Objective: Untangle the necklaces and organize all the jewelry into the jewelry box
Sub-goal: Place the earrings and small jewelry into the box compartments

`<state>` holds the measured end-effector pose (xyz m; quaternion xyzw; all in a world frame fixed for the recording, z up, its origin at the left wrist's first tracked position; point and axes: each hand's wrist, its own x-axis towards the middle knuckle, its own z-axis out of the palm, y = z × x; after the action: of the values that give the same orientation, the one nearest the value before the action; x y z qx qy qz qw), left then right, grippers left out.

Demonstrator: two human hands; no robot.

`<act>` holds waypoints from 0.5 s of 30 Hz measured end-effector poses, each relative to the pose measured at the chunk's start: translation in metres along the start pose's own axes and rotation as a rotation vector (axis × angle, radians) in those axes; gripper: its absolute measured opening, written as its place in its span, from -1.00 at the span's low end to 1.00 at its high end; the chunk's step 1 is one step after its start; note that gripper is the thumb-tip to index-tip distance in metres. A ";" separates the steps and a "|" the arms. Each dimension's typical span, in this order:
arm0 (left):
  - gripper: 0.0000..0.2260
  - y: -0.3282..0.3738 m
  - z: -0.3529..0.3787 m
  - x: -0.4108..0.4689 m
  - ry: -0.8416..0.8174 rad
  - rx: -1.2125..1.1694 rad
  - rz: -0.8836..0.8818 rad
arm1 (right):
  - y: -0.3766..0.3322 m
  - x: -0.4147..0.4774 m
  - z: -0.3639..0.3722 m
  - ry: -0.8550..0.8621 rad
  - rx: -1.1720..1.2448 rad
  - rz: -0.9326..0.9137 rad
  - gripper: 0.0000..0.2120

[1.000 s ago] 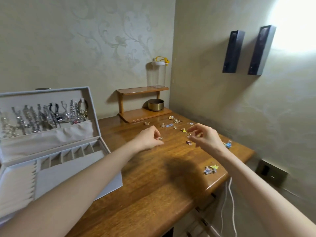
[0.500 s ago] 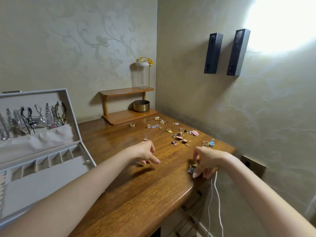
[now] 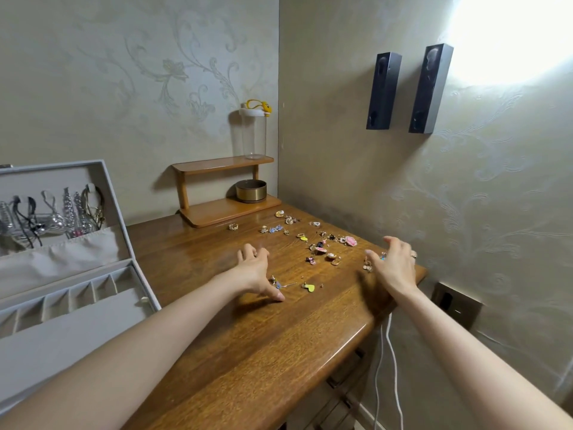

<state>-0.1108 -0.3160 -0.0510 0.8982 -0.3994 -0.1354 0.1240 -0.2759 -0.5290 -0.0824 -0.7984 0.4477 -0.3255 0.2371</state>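
Forearms are stretched out over the wooden table (image 3: 248,352), one from each side. The left hand (image 3: 255,274) is spread open, thumb tip pressed to the wood, nothing gripped. Just beside that thumb a few loose pieces are seen: a small blue-and-gold earring (image 3: 277,283), a thin pin, and a yellow heart charm (image 3: 309,287), all lying free between the two hands. The right hand (image 3: 393,266) is held open too, fingers fanned near the table's right edge, a ring worn on one finger; a small gold cluster (image 3: 367,265) lies right at its thumb, and contact cannot be told. Left of the forearms the grey jewelry box (image 3: 77,318) is stood open, its divided compartments shown bare, well apart from both hands. Necklaces (image 3: 62,215) are hung in its raised lid above a fabric pocket. Beyond the hands more scattered jewelry (image 3: 319,243) is strewn across the wood. Farthest back, a small wooden shelf (image 3: 217,209) is set against the wall.
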 end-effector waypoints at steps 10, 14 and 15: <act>-0.02 -0.011 -0.005 0.029 -0.254 0.036 0.068 | -0.005 0.013 0.030 -0.302 -0.032 -0.248 -0.55; -0.04 -0.007 -0.010 0.030 -0.252 0.112 0.065 | -0.016 0.008 0.040 -0.365 0.025 -0.351 -0.58; -0.03 -0.007 -0.012 0.030 -0.237 0.131 0.047 | -0.019 0.008 0.041 -0.386 0.044 -0.368 -0.58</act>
<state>-0.0830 -0.3324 -0.0464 0.8724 -0.4403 -0.2114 0.0204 -0.2321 -0.5228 -0.0952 -0.9084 0.2344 -0.2142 0.2722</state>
